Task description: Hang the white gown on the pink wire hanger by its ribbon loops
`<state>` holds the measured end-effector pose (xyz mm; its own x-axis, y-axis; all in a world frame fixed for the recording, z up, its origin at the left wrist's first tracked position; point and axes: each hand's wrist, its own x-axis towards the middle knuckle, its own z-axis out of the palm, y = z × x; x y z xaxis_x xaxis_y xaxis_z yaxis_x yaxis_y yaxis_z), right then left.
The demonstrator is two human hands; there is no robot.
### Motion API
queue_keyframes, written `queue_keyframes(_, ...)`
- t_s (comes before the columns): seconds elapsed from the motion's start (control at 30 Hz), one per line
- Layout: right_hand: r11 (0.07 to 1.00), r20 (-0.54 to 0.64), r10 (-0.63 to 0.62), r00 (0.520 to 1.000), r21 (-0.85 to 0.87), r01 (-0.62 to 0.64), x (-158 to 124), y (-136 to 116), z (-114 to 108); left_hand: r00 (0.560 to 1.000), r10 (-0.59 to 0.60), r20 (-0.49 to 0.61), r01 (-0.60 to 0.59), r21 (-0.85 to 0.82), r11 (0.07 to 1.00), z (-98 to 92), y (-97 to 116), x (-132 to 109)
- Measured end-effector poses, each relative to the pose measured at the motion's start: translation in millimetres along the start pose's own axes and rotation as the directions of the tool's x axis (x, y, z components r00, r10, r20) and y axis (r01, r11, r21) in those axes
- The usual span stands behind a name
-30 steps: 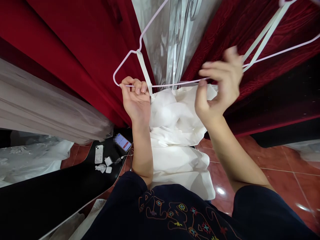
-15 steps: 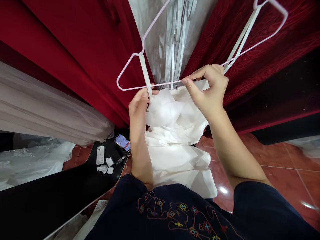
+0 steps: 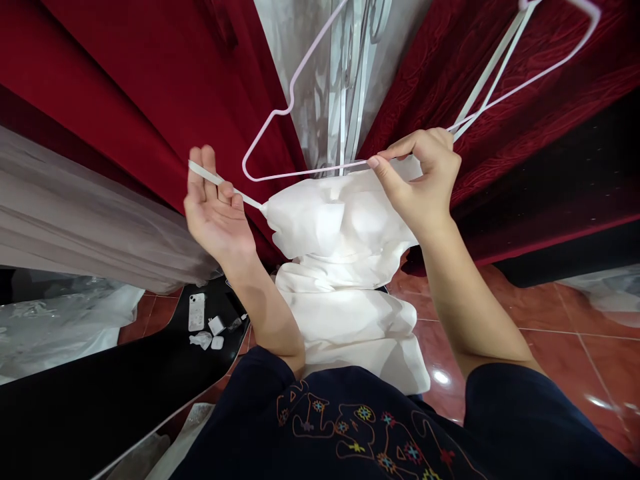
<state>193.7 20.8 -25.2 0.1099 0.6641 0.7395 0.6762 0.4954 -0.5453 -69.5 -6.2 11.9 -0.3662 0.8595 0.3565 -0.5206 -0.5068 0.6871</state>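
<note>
A white garment (image 3: 345, 227) hangs in folds down the middle, in front of my body. My left hand (image 3: 217, 207), palm up, has the garment's left strap (image 3: 250, 201) across its fingers, pulled out to the left and off the hanger. The pale pink hanger (image 3: 300, 175) spans from left to upper right. My right hand (image 3: 425, 173) pinches its bottom bar and the garment's top edge between thumb and fingers. The right strap (image 3: 493, 73) is still looped on the hanger's right side.
Red curtains (image 3: 125, 80) hang at both sides, with grey fabric between them. A black surface (image 3: 150, 353) at lower left carries a white phone (image 3: 197, 312), a charger (image 3: 216, 325) and small white items. Plastic-covered fabric lies further left.
My left hand has moved left and turned palm up, drawing the left strap off the hanger's shoulder. The garment's left top edge has moved left. My right hand has barely moved.
</note>
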Motion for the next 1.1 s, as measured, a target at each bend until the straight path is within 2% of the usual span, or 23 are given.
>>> queue_keyframes(0.1,1.000,-0.006,-0.029,1.000,0.008,0.029,-2,0,2,0.996,-0.084,-0.039,0.090,0.227,0.970,-4.2,-14,-6)
queue_keyframes(0.2,0.997,-0.053,-0.052,0.997,0.046,0.054,-2,1,8,0.982,-0.181,0.061,0.150,0.343,0.927,7.8,-23,-16)
queue_keyframes(0.33,0.991,-0.087,-0.049,0.995,0.117,0.059,-2,-1,13,0.984,-0.144,0.104,0.117,0.228,0.967,26.8,-29,-24)
queue_keyframes(0.47,0.987,-0.116,-0.002,0.993,0.161,0.021,-4,-16,18,0.970,-0.154,0.189,0.130,0.133,0.983,36.6,-32,-31)
queue_keyframes(0.57,0.980,-0.115,-0.003,0.993,0.199,0.026,-3,-26,24,0.970,-0.121,0.210,0.107,0.078,0.991,42.6,-31,-35)
queue_keyframes(0.67,0.960,-0.257,-0.008,0.966,0.270,0.080,5,-17,28,0.974,-0.079,0.214,0.069,0.053,0.996,44.8,-30,-34)
queue_keyframes(0.77,0.903,-0.455,0.136,0.880,0.422,0.078,16,13,26,0.970,-0.108,0.220,0.103,0.032,0.994,41.6,-33,-29)
queue_keyframes(0.83,0.832,-0.416,0.296,0.860,0.554,-0.018,22,37,22,0.969,-0.125,0.212,0.126,0.007,0.992,39.1,-36,-26)
queue_keyframes(0.9,0.726,-0.240,0.423,0.874,0.666,-0.169,25,57,18,0.974,-0.114,0.195,0.119,-0.017,0.993,38.3,-40,-25)
queue_keyframes(0.97,0.647,-0.116,0.463,0.878,0.722,-0.246,27,69,14,0.977,-0.098,0.187,0.104,-0.022,0.994,39.6,-41,-26)
queue_keyframes(1.1,0.613,-0.158,0.489,0.858,0.762,-0.209,30,68,8,0.978,-0.122,0.168,0.127,-0.016,0.992,44.9,-39,-29)
